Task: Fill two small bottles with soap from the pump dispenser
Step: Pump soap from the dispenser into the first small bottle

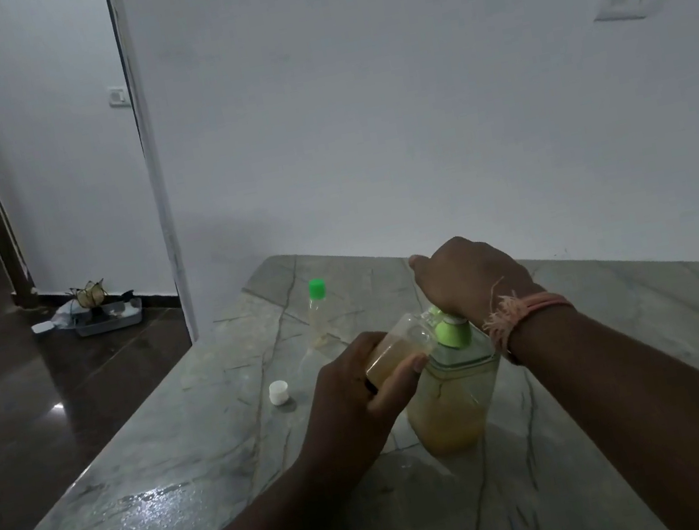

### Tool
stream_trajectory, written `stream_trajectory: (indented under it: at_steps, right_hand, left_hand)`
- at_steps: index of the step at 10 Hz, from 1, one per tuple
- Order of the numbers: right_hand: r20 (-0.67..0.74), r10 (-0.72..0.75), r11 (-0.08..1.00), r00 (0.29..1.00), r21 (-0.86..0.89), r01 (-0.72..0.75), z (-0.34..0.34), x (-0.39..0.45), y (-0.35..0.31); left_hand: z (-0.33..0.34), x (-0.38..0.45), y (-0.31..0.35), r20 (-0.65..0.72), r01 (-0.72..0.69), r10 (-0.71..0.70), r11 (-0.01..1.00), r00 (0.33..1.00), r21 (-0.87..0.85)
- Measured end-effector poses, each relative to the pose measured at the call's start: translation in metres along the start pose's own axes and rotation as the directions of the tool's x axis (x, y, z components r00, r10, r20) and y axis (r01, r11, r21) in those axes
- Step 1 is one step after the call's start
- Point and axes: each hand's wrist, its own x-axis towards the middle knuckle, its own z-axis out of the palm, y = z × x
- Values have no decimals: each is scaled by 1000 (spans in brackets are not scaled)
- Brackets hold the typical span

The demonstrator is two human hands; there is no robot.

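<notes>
Tilting its mouth up toward the green nozzle, the left hand clamps an open small bottle, part full of amber soap, its long axis slanting up and right, just left of the pump dispenser. The right hand is nearer the pump — pressed on its head, fingers curled shut over it. A second bottle with a green cap stands farther back, a loose white cap lies nearby, all on a grey marble table against a plain white wall in a dim room.
</notes>
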Motion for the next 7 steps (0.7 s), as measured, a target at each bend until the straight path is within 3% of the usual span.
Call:
stream_trajectory:
  at_steps: [2,3,4,5,7]
  right_hand:
    - [155,-72,995,985,-54,82,-4,5,-4]
    - [115,-84,992,990,-79,93,-3,-3,-5]
    - [169,-69,983,983,-154,95,-6,-8,-3]
    - [199,-64,992,978,-97,85,-11,-12,-7]
    - [40,-38,998,998,-56,40,-7,4,-5]
  left_hand:
    - [1,-3,2,7,7,-7,1000,1000,-8]
    - [1,-2,1,3,-2,2,1000,1000,-6]
    - [1,-2,2,-4,-19,19,1000,1000,-12]
    - [1,-2,2,-11,-22,22,1000,1000,-1]
    - [1,-2,4,-7,11,-11,1000,1000,24]
